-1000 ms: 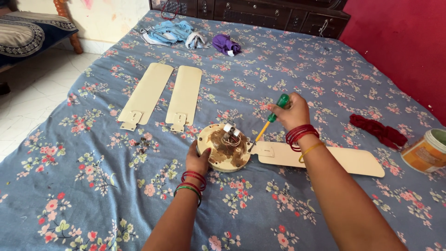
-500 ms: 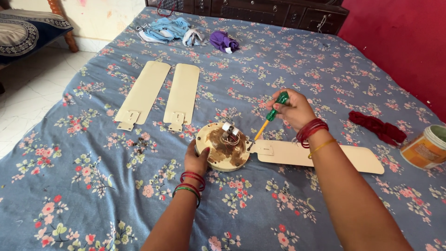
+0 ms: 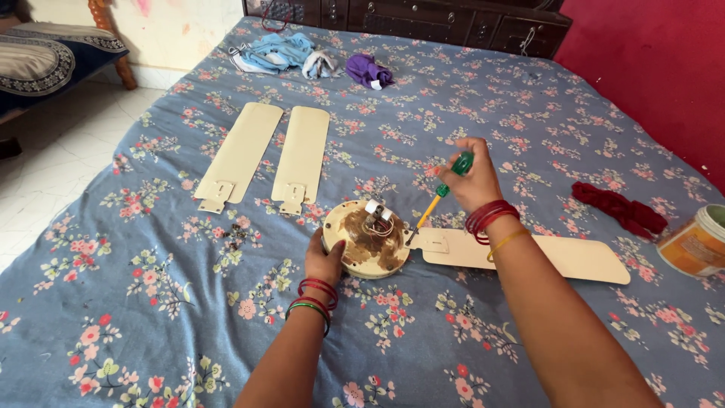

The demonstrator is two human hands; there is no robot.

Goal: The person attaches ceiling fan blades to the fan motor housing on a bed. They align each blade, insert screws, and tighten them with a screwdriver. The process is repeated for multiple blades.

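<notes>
A round cream fan motor hub (image 3: 368,240) with rusty brown stains lies on the flowered bedsheet. My left hand (image 3: 325,261) grips its near left rim. My right hand (image 3: 468,181) holds a screwdriver (image 3: 438,195) with a green handle and yellow shaft, its tip down at the joint between the hub and a cream fan blade (image 3: 529,253) that stretches away to the right. Red and green bangles sit on both wrists.
Two loose cream fan blades (image 3: 238,155) (image 3: 302,157) lie side by side at upper left, small screws (image 3: 236,230) near them. A red cloth (image 3: 623,211) and a plastic tub (image 3: 698,242) sit at right. Crumpled clothes (image 3: 279,51) lie at the far bed edge by a dark cabinet (image 3: 408,19).
The view has shifted slightly. My right hand keeps the screwdriver at the blade joint and has turned a little; my left hand stays on the hub.
</notes>
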